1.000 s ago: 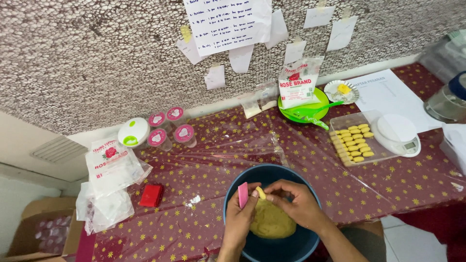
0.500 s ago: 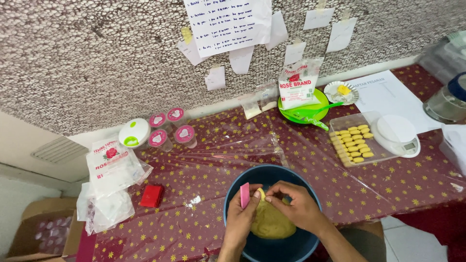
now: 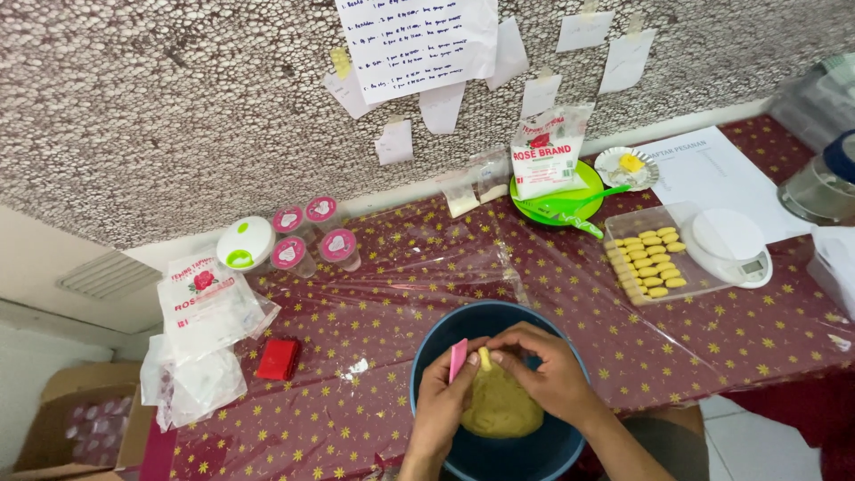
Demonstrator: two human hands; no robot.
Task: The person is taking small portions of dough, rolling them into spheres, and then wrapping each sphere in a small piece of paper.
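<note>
- A yellow dough lump (image 3: 500, 405) sits in the blue bowl (image 3: 436, 343) at the table's near edge, its long axis running toward the wall.
- The left hand (image 3: 443, 401) grips a pink scraper (image 3: 458, 358), standing nearly upright, at the dough's top.
- The right hand (image 3: 545, 367) is curled, pinching a small dough piece (image 3: 485, 358).
- White flour bag (image 3: 545, 153) with red label stands on a green plate (image 3: 588, 203) by the wall; another bag (image 3: 203, 298) lies left.
- White paper notes (image 3: 419, 40) hang above.
- Clear tray (image 3: 623, 233) holds yellow pieces (image 3: 648, 265).
</note>
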